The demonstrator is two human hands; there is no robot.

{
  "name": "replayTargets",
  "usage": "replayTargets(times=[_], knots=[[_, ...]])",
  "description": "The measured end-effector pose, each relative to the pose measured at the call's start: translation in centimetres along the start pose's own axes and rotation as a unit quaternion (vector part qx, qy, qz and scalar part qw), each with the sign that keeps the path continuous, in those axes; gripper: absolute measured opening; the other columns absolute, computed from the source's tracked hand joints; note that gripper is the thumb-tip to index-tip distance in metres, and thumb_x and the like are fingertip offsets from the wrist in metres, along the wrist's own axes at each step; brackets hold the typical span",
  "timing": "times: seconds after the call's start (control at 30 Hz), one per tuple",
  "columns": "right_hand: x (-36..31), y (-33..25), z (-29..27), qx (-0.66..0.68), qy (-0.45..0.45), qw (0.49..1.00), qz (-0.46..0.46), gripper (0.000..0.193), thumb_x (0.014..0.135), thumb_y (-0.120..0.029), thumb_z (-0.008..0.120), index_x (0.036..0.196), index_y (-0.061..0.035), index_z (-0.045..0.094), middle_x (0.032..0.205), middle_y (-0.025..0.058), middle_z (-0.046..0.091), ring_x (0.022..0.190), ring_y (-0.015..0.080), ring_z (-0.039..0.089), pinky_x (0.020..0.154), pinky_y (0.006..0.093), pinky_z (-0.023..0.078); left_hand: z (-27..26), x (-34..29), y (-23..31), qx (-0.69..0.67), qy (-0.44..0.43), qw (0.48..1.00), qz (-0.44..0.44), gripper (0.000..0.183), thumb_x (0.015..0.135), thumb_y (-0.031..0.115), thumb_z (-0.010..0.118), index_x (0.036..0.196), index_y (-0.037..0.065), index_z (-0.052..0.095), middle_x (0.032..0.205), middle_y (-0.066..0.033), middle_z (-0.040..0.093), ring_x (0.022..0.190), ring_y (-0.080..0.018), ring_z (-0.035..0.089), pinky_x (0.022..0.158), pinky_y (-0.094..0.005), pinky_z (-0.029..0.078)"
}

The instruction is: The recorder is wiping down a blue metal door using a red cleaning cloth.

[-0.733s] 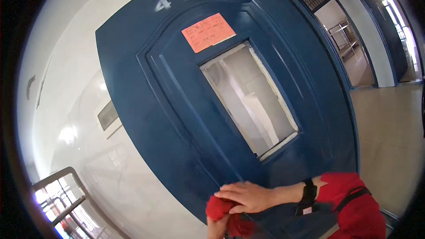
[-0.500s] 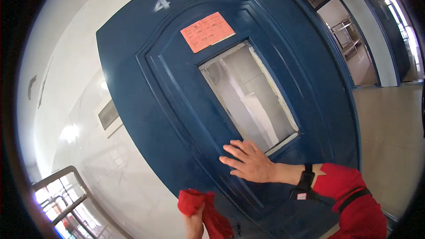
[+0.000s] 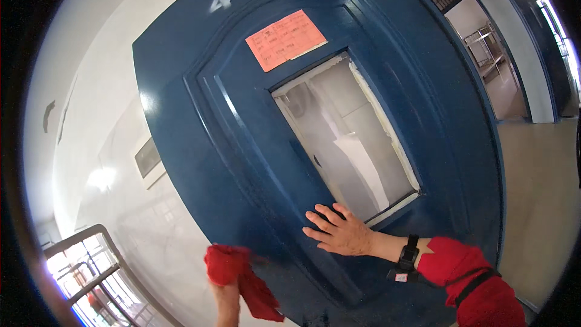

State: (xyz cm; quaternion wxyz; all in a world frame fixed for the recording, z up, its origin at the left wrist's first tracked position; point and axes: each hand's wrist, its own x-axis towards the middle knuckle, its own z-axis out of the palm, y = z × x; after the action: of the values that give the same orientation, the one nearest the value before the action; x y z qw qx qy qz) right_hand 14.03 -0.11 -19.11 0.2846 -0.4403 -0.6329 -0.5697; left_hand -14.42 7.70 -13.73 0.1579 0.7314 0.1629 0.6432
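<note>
A dark blue door [image 3: 242, 145] with raised panel mouldings fills the middle of the view. It has a frosted glass window [image 3: 348, 133] and a pink paper notice [image 3: 284, 39] stuck above the window. My right hand [image 3: 339, 233] lies flat on the door just below the window's lower corner, fingers spread; a red sleeve and a black wrist strap show behind it. My left hand [image 3: 227, 300] comes up from the lower edge and grips a red cloth [image 3: 239, 278] against the door's lower left edge.
A glossy white tiled wall [image 3: 103, 163] stands left of the door. A metal-framed window [image 3: 91, 278] is at the lower left. On the right a corridor with a beige floor [image 3: 538, 194] runs past an open doorway [image 3: 490, 60] and more blue doors.
My right hand left the cloth, rose and pressed flat on the door under the window. My left hand carried the red cloth leftward to the door's lower left edge.
</note>
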Motion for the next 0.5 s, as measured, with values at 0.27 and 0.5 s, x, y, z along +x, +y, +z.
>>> replayTargets(times=[0.27, 0.5], knots=[[0.0, -0.2, 0.1, 0.019, -0.002, 1.0, 0.001, 0.056, 0.078, -0.04, 0.062, 0.126, -0.0166, 0.046, 0.14, 0.0087, 0.035, 0.13, 0.0268, 0.028, 0.105, 0.0448, 0.02, -0.9, 10.6, 2.6, 0.107, 0.096, 0.968, 0.204, 0.044, 0.083, 0.028, 0.06, 0.121, 0.007, 0.05, 0.11, -0.0075, 0.059, 0.101, -0.0187, 0.056, 0.086, -0.0323, 0.045], [-0.2, 0.6, 0.9, 0.04, -0.021, 0.999, 0.013, 0.055, 0.08, -0.039, 0.061, 0.127, -0.0165, 0.045, 0.141, 0.0087, 0.033, 0.131, 0.0265, 0.027, 0.105, 0.0451, 0.019, 3.2, 16.9, 1.4, 0.272, 0.083, 0.935, 0.213, 0.052, 0.083, 0.013, 0.052, 0.133, 0.005, 0.037, 0.133, -0.0178, 0.042, 0.123, -0.0339, 0.04, 0.102, -0.04, 0.032]])
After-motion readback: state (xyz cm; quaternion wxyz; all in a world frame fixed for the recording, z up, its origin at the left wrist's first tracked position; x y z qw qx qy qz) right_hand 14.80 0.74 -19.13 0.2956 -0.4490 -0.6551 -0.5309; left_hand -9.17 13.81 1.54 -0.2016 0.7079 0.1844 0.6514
